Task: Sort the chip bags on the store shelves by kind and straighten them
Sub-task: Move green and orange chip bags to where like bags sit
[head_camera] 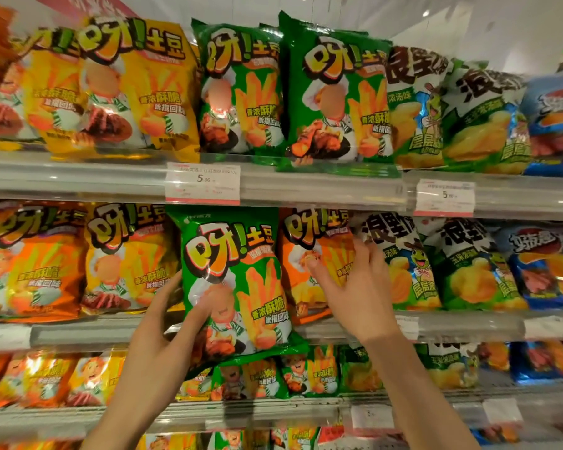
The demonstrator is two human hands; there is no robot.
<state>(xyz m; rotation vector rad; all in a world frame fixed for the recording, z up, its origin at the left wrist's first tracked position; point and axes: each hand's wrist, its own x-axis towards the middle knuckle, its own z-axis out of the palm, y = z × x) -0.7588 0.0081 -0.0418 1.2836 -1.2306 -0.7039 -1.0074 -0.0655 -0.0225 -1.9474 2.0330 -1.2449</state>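
A green chip bag (231, 280) stands out in front of the middle shelf, between a yellow bag (127, 258) and an orange bag (309, 261). My left hand (163, 329) grips the green bag's lower left edge, thumb on its front. My right hand (355, 287) lies with straight fingers on the orange bag, fingertips touching a white and green bag (400, 254) beside it. On the top shelf two green bags (335, 92) stand right of yellow bags (137, 89).
Shelf rails with price tags (203, 183) run under each row. Blue bags (546, 264) fill the right end of the top and middle shelves. Smaller mixed bags (306, 375) sit on the lower shelf behind my forearms.
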